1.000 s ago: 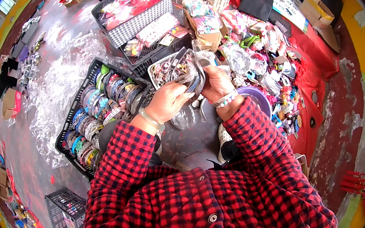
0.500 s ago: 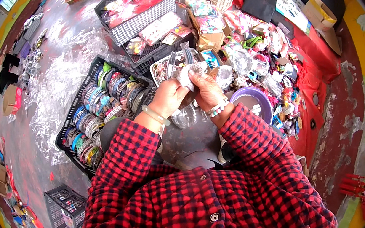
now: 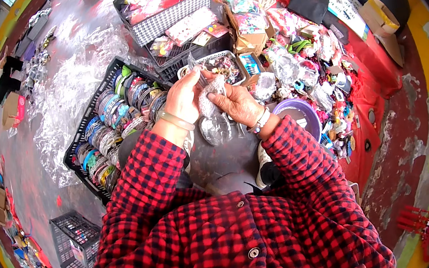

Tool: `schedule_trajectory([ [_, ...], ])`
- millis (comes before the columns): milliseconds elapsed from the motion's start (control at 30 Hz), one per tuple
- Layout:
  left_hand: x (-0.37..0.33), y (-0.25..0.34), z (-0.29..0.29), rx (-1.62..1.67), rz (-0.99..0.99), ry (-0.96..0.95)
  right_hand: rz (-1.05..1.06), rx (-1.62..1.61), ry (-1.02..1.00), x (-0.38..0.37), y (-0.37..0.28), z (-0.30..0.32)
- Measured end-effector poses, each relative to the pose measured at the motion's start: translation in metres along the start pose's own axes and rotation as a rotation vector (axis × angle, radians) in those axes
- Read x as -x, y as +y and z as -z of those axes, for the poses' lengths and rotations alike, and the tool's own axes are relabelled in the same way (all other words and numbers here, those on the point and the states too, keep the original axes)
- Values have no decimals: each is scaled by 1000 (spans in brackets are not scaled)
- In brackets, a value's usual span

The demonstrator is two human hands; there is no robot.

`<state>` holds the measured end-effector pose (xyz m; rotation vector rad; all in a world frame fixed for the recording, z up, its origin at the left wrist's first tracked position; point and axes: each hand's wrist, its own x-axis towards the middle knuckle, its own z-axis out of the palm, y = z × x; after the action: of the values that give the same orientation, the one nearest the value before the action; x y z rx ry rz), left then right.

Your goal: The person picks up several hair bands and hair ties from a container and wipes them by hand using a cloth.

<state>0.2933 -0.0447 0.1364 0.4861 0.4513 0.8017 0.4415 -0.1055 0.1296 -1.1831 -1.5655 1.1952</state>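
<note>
Your right hand [image 3: 239,108] is closed on the pale, textured piece [image 3: 215,87], the thumb lying across it. Your left hand [image 3: 181,96] is curled just beside; what exactly its fingers hold, I cannot tell. The piece is between both hands, nearer to the right, its long axis leaning from upper right to lower left. Below is dark grey floor [image 3: 223,160]; the black crate [image 3: 88,182] stands left, the purple basin [image 3: 294,102] right, the white tray [image 3: 243,69] beyond.
</note>
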Motion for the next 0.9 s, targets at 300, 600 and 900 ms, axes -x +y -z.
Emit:
schedule_trajectory([
  [300,14,30,-5,-68,57,42,552,557,-83,-2,14,-5],
  [600,14,30,-5,-162,-31,-48,536,854,-24,0,11,5],
  [900,17,8,-13,-135,-18,-61,625,690,101,4,-10,-5],
])
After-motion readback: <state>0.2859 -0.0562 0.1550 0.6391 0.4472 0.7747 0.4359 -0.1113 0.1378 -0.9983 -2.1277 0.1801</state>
